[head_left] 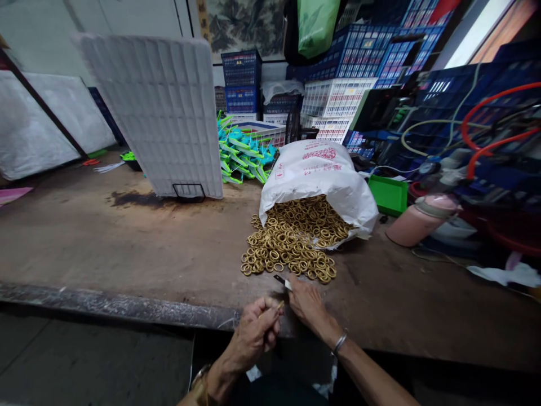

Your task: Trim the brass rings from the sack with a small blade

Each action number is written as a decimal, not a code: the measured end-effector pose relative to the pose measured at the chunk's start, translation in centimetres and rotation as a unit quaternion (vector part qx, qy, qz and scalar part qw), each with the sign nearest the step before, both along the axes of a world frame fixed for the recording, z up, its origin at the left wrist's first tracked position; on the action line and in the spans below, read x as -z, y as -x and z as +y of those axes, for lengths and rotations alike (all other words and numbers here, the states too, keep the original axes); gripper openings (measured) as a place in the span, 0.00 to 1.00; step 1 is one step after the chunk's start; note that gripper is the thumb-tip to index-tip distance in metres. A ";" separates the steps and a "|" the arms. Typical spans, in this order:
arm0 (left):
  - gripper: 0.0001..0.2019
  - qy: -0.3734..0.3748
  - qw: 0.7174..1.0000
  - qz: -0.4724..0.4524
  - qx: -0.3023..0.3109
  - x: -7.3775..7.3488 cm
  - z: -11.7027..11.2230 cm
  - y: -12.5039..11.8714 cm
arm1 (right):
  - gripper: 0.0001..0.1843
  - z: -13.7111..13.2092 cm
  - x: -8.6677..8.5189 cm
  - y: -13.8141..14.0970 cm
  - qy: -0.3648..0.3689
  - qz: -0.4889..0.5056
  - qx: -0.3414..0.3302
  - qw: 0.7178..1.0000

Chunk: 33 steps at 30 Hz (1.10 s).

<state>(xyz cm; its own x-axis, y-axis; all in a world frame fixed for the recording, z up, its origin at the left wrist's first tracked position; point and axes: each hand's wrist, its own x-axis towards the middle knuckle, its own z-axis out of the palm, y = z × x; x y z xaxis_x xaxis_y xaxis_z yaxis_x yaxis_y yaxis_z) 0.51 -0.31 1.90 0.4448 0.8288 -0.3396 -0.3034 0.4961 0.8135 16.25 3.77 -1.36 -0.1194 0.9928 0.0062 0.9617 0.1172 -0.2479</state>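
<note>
My left hand is closed at the near edge of the worktable, pinching a small brass ring. My right hand is closed next to it, gripping a small blade-like tool whose tip points left, just above the ring. A bracelet sits on my right wrist. A little beyond both hands lies a heap of brass rings, spilling out of a white sack that lies on its side with its mouth toward me.
A white gridded panel stands upright on the table at centre left. Teal and green plastic parts are piled behind it. A green tray and a pink bottle lie right of the sack. Blue and white crates are stacked at the back.
</note>
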 end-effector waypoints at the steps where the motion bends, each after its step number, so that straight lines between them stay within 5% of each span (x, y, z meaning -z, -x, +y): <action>1: 0.15 0.013 1.000 -0.027 -0.007 -0.1 0.0 0.0 | 0.08 0.5 -0.1 0.0 -0.013 0.000 0.009 1.000; 10: 0.12 0.074 0.989 -0.104 -0.072 0.8 0.7 0.9 | 0.07 3.8 0.2 1.6 -0.040 -0.019 0.053 0.998; 18: 0.09 0.154 0.971 -0.159 -0.085 1.9 1.4 1.3 | 0.08 3.2 1.0 0.7 -0.043 -0.004 0.030 0.999; 28: 0.16 0.094 0.985 -0.036 -0.142 1.4 1.5 0.3 | 0.08 -2.2 -1.3 2.1 -0.003 0.270 -0.070 0.960; 33: 0.17 0.019 0.993 0.029 -0.116 2.0 1.1 0.2 | 0.06 -2.2 -2.2 2.8 0.076 0.372 -0.039 0.924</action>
